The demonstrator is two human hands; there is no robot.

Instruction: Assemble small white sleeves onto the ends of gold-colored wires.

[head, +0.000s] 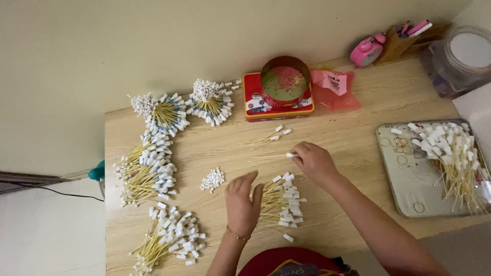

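On wooden bench (358,138), near front edge: left hand (242,202) palm-down, fingers loosely spread over pile of tagged yellow sticks (279,202), gripping nothing. Right hand (313,161) just beyond, fingers pinched on single tagged stick (276,155) held level above bench. Small heap of white tags (213,179) lying left of both.

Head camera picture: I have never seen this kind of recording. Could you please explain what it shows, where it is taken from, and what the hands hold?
There is no machine. One camera, worn on a person's head, looks down at that person's two bare hands over a wooden table. The right hand pinches one thin stick with a white tag. The left hand rests flat on a pile of tagged sticks. More bundles lie to the left, near a small heap of white pieces. A metal tray holds more sticks. A red tin and a pink clock stand behind.
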